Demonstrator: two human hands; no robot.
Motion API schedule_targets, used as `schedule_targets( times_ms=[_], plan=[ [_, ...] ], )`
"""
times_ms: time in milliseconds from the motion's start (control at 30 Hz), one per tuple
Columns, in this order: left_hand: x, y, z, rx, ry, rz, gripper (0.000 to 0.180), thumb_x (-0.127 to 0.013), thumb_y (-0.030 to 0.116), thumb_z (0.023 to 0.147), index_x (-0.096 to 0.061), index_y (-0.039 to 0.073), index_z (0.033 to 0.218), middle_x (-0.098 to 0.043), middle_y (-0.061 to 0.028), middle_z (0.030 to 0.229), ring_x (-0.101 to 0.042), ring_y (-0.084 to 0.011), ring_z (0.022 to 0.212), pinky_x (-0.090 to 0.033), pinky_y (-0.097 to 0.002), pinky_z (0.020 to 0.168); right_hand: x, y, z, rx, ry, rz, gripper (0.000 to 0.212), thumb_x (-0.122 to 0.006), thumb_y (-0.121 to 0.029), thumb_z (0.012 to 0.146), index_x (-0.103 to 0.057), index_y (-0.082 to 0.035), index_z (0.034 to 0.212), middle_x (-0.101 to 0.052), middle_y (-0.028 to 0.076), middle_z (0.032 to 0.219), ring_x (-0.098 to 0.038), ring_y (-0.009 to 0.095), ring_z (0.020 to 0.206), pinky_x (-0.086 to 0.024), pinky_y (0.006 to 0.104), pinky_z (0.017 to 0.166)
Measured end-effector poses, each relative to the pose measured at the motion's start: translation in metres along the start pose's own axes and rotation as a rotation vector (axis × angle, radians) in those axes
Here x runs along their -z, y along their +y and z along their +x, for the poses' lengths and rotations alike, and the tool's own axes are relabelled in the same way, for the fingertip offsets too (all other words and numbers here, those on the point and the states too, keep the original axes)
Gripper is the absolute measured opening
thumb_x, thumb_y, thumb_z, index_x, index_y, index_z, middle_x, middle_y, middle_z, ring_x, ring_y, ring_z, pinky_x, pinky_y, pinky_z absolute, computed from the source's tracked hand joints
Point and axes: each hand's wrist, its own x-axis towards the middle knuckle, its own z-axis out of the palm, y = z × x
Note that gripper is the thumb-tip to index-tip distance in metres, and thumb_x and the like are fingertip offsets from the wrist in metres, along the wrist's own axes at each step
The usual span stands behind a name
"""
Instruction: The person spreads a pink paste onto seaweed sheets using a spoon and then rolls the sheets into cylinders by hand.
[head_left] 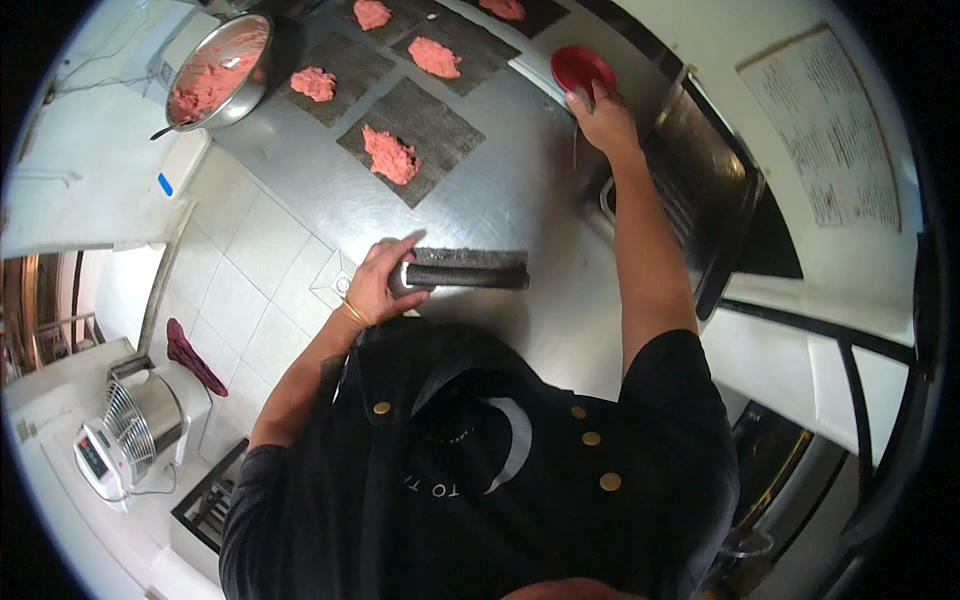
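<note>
My left hand (374, 287) is closed around the left end of a dark rolled-up sheet (470, 274) at the near edge of the metal table (510, 205). A flap of the sheet lies along the roll's far side. With my right arm stretched out, my right hand (606, 120) grips the near rim of a small red bowl (583, 68) at the far right. Beyond the roll, a lump of pink dough-like mixture (390, 155) rests on a dark square sheet (445, 125). More pink lumps (435, 58) sit on similar sheets farther back.
A steel mixing bowl (252, 92) smeared with pink mixture stands at the far left, a utensil handle over its rim. To the right is a dark ribbed surface (690, 185). A stand mixer (140, 425) and a dark red cloth (193, 358) are at lower left.
</note>
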Motion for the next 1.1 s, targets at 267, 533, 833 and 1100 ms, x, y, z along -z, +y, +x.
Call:
schedule_targets(
  times_ms=[267, 533, 833, 1100],
  plan=[
    [-0.006, 0.009, -0.002, 0.06, 0.031, -0.02, 0.092, -0.089, 0.041, 0.072, -0.055, 0.0, 0.147, -0.066, -0.0133, 0.114, -0.06, -0.0352, 0.118, -0.046, -0.0463, 0.108, -0.049, 0.03, 0.117, 0.056, -0.356, -0.123, 0.088, -0.033, -0.073, 0.104, -0.059, -0.002, 0.149, -0.057, 0.025, 0.152, -0.053, 0.04, 0.144, -0.035, 0.0493, 0.124],
    [-0.005, 0.004, 0.011, -0.009, -0.037, -0.035, 0.096, -0.086, 0.045, 0.075, -0.051, 0.008, 0.155, -0.064, -0.0137, 0.115, -0.058, -0.0363, 0.118, -0.045, -0.0464, 0.11, -0.029, 0.115, 0.117, -0.408, 0.17, 1.056, 0.043, -0.054, -0.044, 0.11, -0.073, -0.006, 0.11, -0.074, 0.013, 0.106, -0.07, 0.028, 0.096, -0.057, 0.0412, 0.087],
    [0.004, -0.005, -0.004, -0.057, -0.068, 0.02, 0.1, -0.094, 0.024, 0.072, -0.045, 0.01, 0.158, -0.064, -0.0137, 0.122, -0.057, -0.0373, 0.124, -0.046, -0.0466, 0.112, -0.033, -0.044, -0.158, -0.402, -0.049, 1.178, 0.019, -0.068, -0.028, 0.103, -0.072, -0.009, 0.101, -0.066, 0.001, 0.084, -0.062, 0.016, 0.081, -0.052, 0.0317, 0.078],
    [0.013, -0.017, 0.0, -0.127, -0.158, -0.001, 0.099, -0.093, 0.019, 0.073, -0.044, 0.01, 0.159, -0.064, -0.0142, 0.124, -0.058, -0.0364, 0.122, -0.047, -0.0447, 0.11, -0.053, -0.113, -0.296, 0.101, -0.065, 0.291, 0.042, -0.069, -0.038, 0.1, -0.073, -0.001, 0.118, -0.07, 0.018, 0.121, -0.065, 0.037, 0.118, -0.052, 0.0474, 0.102]
  ],
)
